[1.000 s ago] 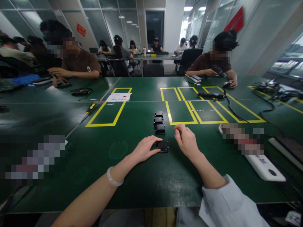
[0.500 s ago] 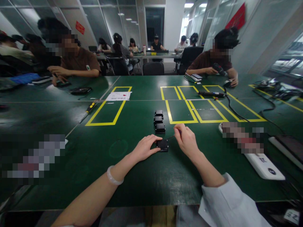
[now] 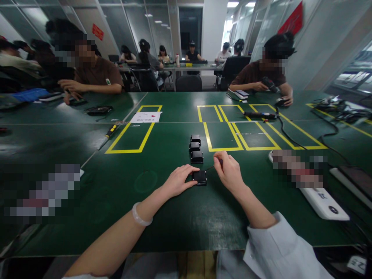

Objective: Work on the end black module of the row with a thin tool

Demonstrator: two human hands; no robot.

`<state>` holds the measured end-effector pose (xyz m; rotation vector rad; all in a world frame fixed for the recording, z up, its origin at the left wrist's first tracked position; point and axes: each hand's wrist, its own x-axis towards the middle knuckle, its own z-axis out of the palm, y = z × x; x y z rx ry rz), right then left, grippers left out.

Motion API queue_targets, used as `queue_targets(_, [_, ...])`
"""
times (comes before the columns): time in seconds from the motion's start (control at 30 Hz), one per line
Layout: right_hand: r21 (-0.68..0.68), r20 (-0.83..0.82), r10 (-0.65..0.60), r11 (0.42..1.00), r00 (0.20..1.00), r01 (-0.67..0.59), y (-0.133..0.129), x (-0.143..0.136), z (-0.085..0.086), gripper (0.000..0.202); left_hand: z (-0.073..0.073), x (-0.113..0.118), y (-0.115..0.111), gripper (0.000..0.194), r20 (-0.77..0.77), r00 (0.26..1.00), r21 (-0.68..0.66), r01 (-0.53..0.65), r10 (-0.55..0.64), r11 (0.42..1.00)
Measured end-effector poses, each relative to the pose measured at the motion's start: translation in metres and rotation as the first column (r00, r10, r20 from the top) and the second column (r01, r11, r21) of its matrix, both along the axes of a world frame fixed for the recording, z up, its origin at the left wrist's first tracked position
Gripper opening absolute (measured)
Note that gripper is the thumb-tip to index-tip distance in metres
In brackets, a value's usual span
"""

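A small black box [image 3: 200,178] is set flat on the green bench [image 3: 174,228], toward the near edge and about midway between the left and right ends. Its left side is pinched by the thumb and fingers of the left hand [image 3: 180,181], spread narrowly. A thin tool [image 3: 209,168] is gripped by the curled fingers of the right hand [image 3: 228,170], its shaft pointed at the box's far right corner; whether contact is made there cannot be told.

Should the shaft be pushed sideways, the tip could be made to slip off that corner, and the fingertips of the left hand could be jabbed, since they are placed just across the box. With only the left side pinched, the box could be turned by a firm twist at the right. If it is shoved toward the far edge, the nearest of three black boxes [image 3: 195,146], lined up just beyond, could be knocked.

Toward the near edge, room is offered by a broad stretch of bench top. Movement to the right is bounded, well apart, by a white power strip [image 3: 325,203] slanted toward the near right corner. Beyond the right hand, the surface is marked by yellow tape [image 3: 225,150].
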<state>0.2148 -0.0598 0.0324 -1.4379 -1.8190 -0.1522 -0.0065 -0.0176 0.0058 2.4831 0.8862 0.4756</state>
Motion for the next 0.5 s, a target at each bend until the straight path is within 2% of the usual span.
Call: queue_targets(0.5, [0.0, 0.042, -0.025, 1.0, 0.999, 0.025, 0.0001, -0.0019, 0.0041, 0.014, -0.0022, 0.0, 0.001, 0.039, -0.002, 1.0, 0.027, 0.008, -0.008, 1.0])
